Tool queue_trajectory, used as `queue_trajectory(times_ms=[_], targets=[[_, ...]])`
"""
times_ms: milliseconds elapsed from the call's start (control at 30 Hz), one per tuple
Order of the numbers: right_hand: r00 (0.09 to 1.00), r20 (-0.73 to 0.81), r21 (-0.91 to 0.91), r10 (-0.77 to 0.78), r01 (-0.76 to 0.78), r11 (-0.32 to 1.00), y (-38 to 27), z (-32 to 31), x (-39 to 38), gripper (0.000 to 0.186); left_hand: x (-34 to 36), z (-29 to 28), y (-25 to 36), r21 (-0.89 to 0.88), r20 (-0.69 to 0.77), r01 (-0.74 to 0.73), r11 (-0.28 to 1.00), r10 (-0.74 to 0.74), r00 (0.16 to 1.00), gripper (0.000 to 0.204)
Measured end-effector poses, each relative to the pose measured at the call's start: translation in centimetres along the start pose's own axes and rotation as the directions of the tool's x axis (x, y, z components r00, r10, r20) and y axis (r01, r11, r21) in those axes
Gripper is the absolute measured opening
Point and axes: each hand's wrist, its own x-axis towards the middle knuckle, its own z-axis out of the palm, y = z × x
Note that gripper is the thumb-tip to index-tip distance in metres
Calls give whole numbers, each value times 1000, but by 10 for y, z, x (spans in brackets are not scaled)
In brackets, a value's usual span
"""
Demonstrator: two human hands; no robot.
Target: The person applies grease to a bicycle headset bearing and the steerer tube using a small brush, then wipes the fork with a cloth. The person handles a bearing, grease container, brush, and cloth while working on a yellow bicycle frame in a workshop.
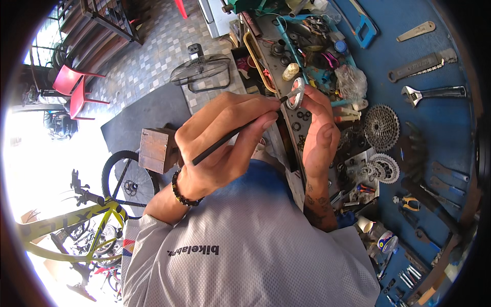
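The left hand (225, 138) is closed around a thin black rod (232, 137), pinched between the thumb and curled fingers like a pen. The rod's long axis runs from lower left to upper right, and its tip points up and to the right, meeting a small metal ring (295, 94). The right hand (317, 128) holds that ring at its fingertips, fingers closed on its rim, raised above the counter (286, 128); the ring's open face is tilted toward the camera. A dark beaded bracelet (183, 192) sits on the left wrist.

Both hands hover over a narrow, cluttered counter that runs away from the person. Small black rings and washers (299, 118) lie on it just below the held ring, and a jumble of small parts, a clear plastic bag (352, 81) and coloured bits crowd its far end. To the right, bicycle sprocket clusters (381, 128) rest beside the right hand. Beyond them a blue tool board (434, 123) carries an adjustable wrench (432, 93) and other wrenches, with pliers (408, 202) lower down.

To the left, well apart from the hands, a wooden box (156, 149) sits near a bicycle wheel (125, 181), a yellow-green bike (76, 222) stands below it, a fan (200, 70) lies on the tiled floor, and red chairs (74, 89) stand farther off.
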Motion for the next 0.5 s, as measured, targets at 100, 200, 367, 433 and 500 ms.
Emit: queue_trajectory(times_ms=[100,200,367,433,500], targets=[[1000,-7,-9,-4,4,1000,-1,0,0,84,-1,1,-2,20,37,-28,999,27,999,24],[1000,-19,10,13,-12,1000,1,0,-1,85,-8,0,1,9,50,-5,1000,4,999,23],[999,13,76,36,-37,996,5,-2,-3,86,-16,1,1,-17,63,20,1000,-19,998,23],[999,25,95,38,-40,995,2,-2,-7,87,-19,-3,9,-10,89,62,998,-60,994,23],[998,27,98,58,-60,993,0,-2,-8,87,-18,-5,12,-3,94,82,997,-82,992,23]])
